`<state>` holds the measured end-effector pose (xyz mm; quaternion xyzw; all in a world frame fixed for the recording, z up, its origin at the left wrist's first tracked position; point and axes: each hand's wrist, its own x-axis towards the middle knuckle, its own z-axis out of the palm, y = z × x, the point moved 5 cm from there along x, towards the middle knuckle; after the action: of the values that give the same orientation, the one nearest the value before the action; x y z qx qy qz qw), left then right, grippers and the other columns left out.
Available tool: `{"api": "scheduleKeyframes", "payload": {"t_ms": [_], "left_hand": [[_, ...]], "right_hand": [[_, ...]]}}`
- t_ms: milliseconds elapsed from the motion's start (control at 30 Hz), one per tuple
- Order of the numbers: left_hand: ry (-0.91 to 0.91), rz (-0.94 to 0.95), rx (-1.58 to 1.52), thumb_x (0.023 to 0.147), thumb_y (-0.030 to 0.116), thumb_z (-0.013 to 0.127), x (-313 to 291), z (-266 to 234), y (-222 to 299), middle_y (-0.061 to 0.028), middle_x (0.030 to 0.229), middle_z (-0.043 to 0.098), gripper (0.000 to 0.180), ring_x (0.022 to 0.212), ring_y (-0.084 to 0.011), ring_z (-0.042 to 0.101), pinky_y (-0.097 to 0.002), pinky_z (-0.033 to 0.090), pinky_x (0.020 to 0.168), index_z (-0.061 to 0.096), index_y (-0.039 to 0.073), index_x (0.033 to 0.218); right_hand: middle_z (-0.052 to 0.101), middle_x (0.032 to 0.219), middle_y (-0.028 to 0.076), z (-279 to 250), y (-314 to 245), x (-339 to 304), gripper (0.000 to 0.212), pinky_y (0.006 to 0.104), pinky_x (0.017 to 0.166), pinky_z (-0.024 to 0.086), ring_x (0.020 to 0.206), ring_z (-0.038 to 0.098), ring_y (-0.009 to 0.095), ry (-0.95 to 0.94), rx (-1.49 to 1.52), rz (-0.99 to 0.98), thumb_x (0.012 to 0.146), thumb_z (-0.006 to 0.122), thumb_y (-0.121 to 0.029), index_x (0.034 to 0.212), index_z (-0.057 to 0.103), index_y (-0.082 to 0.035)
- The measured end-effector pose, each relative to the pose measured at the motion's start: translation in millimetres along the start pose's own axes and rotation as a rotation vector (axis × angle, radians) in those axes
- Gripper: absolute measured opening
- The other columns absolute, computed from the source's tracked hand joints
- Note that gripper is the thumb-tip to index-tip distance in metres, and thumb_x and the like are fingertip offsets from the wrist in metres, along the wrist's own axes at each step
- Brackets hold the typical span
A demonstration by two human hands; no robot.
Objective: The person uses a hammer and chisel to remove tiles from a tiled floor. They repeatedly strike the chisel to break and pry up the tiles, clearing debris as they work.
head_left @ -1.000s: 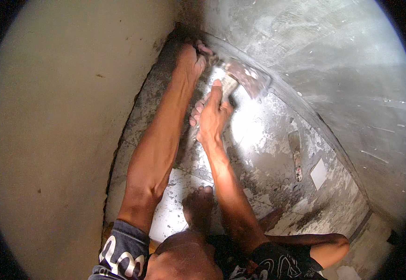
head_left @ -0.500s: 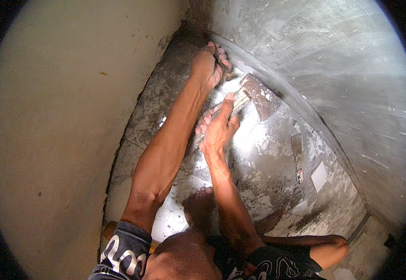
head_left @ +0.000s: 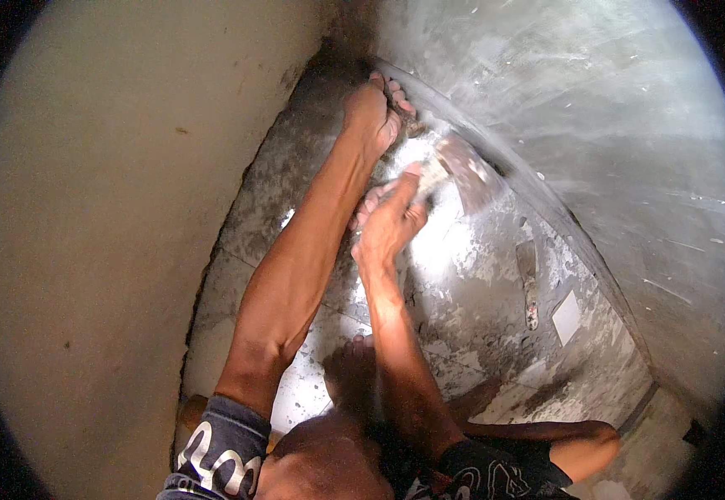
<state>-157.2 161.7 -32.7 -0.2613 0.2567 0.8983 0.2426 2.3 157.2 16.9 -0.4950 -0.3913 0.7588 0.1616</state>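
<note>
My right hand [head_left: 389,218] is wrapped round the pale handle of a hatchet [head_left: 469,177]. Its rusty brown, wedge-shaped head is smeared by motion and lies close to the foot of the grey wall. Farther up, near the corner, my left hand [head_left: 371,115] is closed with its fingers curled beside the wall's base. A small brownish end [head_left: 415,129] sticks out at its underside toward the hatchet; the rest of that thing is hidden in the palm, so its kind cannot be told.
On the blotched floor [head_left: 462,300] at the right lies a scraper-like tool [head_left: 529,287] with a flat blade, beside a white tile piece [head_left: 566,317]. A beige wall [head_left: 112,233] rises at the left, a rough grey wall [head_left: 562,92] at the right. My bare foot [head_left: 352,367] is below my hands.
The hatchet head has shifted slightly and is now blurred, with my right hand still round its handle. My left hand has stayed in nearly the same place by the wall.
</note>
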Motion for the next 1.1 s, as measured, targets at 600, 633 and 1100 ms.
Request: {"api": "scheduleKeyframes", "payload": {"t_ms": [600, 633, 1100], "left_hand": [[-0.011, 0.045, -0.045, 0.105, 0.02, 0.039, 12, -1, 8, -0.0063, 0.077, 0.047, 0.02, 0.061, -0.0194, 0.042, -0.0383, 0.044, 0.053, 0.047, 0.005, 0.094], [0.027, 0.041, -0.043, 0.105, 0.02, 0.039, 9, 6, 5, -0.0058, 0.076, 0.046, 0.02, 0.061, -0.0192, 0.041, -0.0379, 0.044, 0.053, 0.046, 0.006, 0.093], [-0.029, -0.015, -0.037, 0.105, 0.02, 0.035, 5, 8, 9, -0.005, 0.075, 0.043, 0.022, 0.062, -0.0179, 0.039, -0.0347, 0.041, 0.053, 0.045, 0.006, 0.091]], "right_hand": [[0.044, 0.059, 0.002, 7, 2, 7, 0.051, 0.0267, 0.04, 0.031, 0.045, 0.039, 0.011, 0.02, 0.025, -0.001, 0.094, 0.057, -0.052, 0.069, 0.043, -0.01], [0.045, 0.06, 0.001, 5, -3, 1, 0.049, 0.0264, 0.041, 0.031, 0.047, 0.041, 0.011, 0.052, 0.104, 0.005, 0.094, 0.057, -0.051, 0.069, 0.044, -0.011], [0.045, 0.056, 0.006, 2, -3, -7, 0.045, 0.036, 0.043, 0.04, 0.051, 0.05, 0.019, 0.065, 0.311, -0.047, 0.095, 0.056, -0.049, 0.074, 0.048, -0.01]]}}
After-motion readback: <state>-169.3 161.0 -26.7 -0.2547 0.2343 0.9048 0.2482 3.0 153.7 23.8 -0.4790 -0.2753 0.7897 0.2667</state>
